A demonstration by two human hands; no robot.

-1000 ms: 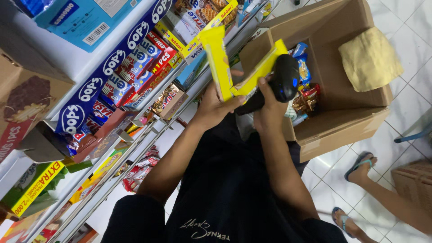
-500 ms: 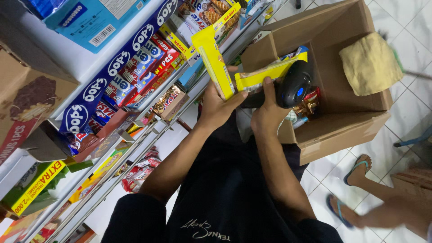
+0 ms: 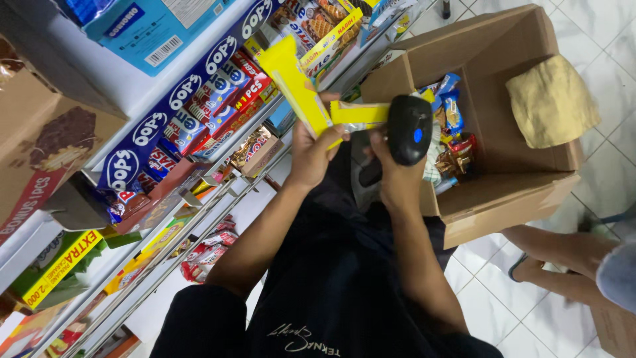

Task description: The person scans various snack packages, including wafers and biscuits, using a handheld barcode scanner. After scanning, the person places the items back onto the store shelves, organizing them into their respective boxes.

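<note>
Fingers of my left hand (image 3: 311, 156) pinch the flat yellow snack packet (image 3: 295, 86) upright, so my right hand (image 3: 397, 179), gripping the black handheld scanner (image 3: 409, 129) beside that packet, can read it.

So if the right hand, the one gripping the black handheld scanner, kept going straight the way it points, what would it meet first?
Probably the yellow snack packet held just ahead of the right hand and its black handheld scanner. Beyond that lies the open brown cardboard box, though depth is hard to judge from above.
</note>
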